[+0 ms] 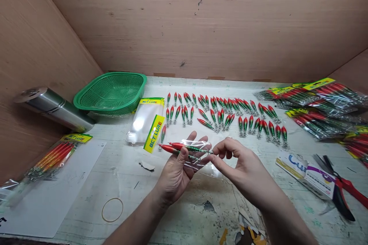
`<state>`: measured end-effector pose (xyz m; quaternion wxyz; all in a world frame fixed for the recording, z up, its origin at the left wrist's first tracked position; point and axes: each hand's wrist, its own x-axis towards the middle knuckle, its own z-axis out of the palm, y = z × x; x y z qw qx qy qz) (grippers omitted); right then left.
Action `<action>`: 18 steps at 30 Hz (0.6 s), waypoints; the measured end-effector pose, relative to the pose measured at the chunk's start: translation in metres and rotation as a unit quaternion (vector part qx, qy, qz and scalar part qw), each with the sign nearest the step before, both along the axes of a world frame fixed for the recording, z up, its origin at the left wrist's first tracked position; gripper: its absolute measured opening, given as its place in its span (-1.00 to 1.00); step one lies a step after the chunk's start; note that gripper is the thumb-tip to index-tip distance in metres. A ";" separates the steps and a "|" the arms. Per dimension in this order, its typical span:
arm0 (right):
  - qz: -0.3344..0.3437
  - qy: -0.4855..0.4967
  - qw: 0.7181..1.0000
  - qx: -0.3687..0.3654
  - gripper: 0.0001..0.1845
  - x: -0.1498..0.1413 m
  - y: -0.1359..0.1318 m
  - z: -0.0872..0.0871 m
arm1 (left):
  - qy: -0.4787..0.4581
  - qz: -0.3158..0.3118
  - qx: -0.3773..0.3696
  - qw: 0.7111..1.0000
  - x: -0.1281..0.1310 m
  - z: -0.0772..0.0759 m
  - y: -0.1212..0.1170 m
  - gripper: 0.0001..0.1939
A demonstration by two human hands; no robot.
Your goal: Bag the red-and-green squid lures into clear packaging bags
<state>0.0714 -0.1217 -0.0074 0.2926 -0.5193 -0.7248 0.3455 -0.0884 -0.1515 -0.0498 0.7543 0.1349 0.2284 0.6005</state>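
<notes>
Two red-and-green fishing lures [184, 148] lie across the fingers of my left hand [178, 172], its thumb pressed on them. My right hand [237, 159] pinches at their hooked tail end with thumb and forefinger. Just behind my left hand lies a clear plastic bag with a yellow-green BCT LURE header [154, 134]; its clear part runs under the hands. A single lure shows beside that header. Beyond it sits a stack of clear bags [146, 120] with the same printing. Many more lures [221, 116] stand in two rows across the table.
At the back left are a green basket [110, 92] and a steel flask [57, 109]. Filled lure packs [319, 99] pile up at right, near red-handled scissors [340, 187] and a small box [306, 174]. A filled pack [57, 157] and a rubber band [112, 210] lie left.
</notes>
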 end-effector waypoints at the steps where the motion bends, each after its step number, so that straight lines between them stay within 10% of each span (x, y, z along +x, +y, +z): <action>1: 0.006 0.002 1.000 -0.019 -0.83 0.000 0.000 0.001 | -0.003 -0.005 0.003 1.000 0.000 -0.001 0.000 -0.59; 5: 0.006 0.009 0.999 -0.048 -0.84 -0.001 0.001 0.000 | -0.010 -0.012 0.006 1.000 0.000 -0.002 0.000 -0.57; 18: -0.020 -0.092 0.971 0.221 -0.96 -0.004 -0.004 -0.004 | -0.030 -0.012 -0.030 0.999 -0.002 0.001 0.000 -0.59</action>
